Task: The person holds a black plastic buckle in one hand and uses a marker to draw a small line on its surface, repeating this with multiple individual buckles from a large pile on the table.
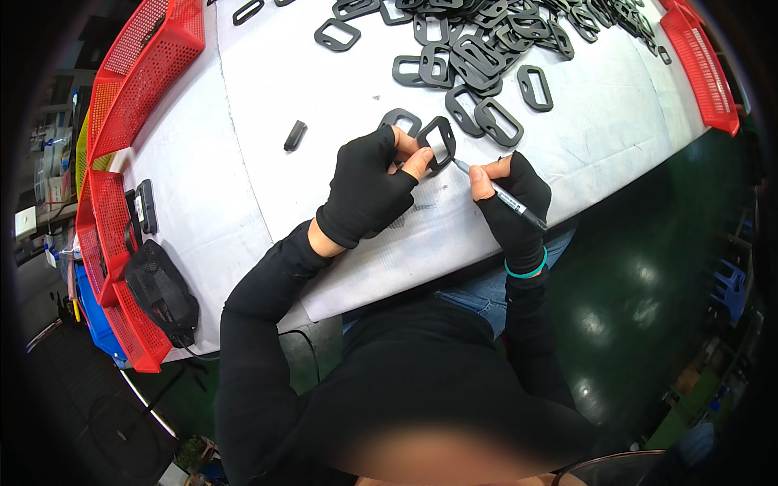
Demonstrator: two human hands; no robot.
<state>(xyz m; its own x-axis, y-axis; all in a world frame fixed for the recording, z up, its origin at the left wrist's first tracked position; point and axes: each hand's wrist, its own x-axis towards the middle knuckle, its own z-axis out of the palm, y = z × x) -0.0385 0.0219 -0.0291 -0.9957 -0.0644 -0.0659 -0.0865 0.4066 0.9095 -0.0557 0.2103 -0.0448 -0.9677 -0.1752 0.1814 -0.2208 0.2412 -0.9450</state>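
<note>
Between the thumb and fingers of my left hand [374,182] is a black oval plastic frame [446,132], tilted up off the white table covering [267,105]. My right hand [515,198] grips a grey marker pen [510,199], its tip at the lower edge of that frame. Both hands wear black fingerless gloves, and a teal band circles my right wrist. Just behind my left fingers lies another black frame [401,120], partly hidden. Two more frames lie a little further right. On the table left of my hands rests a small black cap-like piece [295,135].
A large heap of black frames [478,57] spreads over the far side. Red perforated baskets [154,77] line the left edge; another red basket [703,73] stands far right. A black mesh-covered device [160,292] with a cable sits at the near left, beside a black handheld device [146,207].
</note>
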